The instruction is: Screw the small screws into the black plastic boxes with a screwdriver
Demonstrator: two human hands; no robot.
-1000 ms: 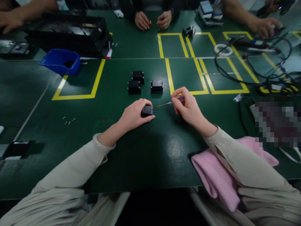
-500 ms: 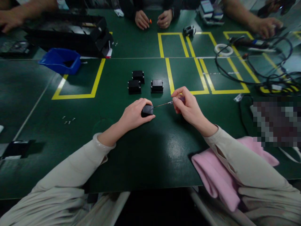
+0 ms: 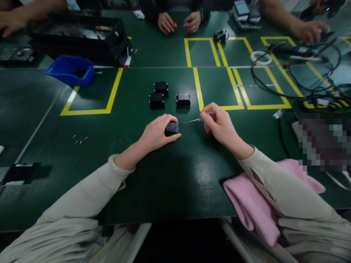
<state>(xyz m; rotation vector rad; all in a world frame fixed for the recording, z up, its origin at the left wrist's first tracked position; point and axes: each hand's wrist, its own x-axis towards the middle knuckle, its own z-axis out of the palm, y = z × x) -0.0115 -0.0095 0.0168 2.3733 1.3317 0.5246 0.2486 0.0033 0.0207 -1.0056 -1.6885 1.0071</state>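
My left hand [image 3: 157, 132] is closed around a small black block-like part [image 3: 172, 128], keeping it on the green table. Between the fingers of my right hand [image 3: 218, 118] is the handle of a screwdriver [image 3: 192, 121]. Its thin shaft points left, and the tip meets the right face of the black part; the exact contact point is too small to make out. Just beyond my hands stand three similar black parts, one at the back [image 3: 161, 88], one at the left [image 3: 157, 100] and one at the right [image 3: 183, 99], with shiny screws at their sides.
Several small screws [image 3: 80, 140] lie to the left. A blue bin [image 3: 70, 71] stands before stacked black trays [image 3: 82, 40]. A pink cloth [image 3: 255, 204] lies under my right forearm. Cables [image 3: 296, 96] tangle at right. Another person's hands [image 3: 179, 23] rest across the table.
My right hand's fingers have shifted slightly on the screwdriver handle. My left hand and the black part stay where they were.
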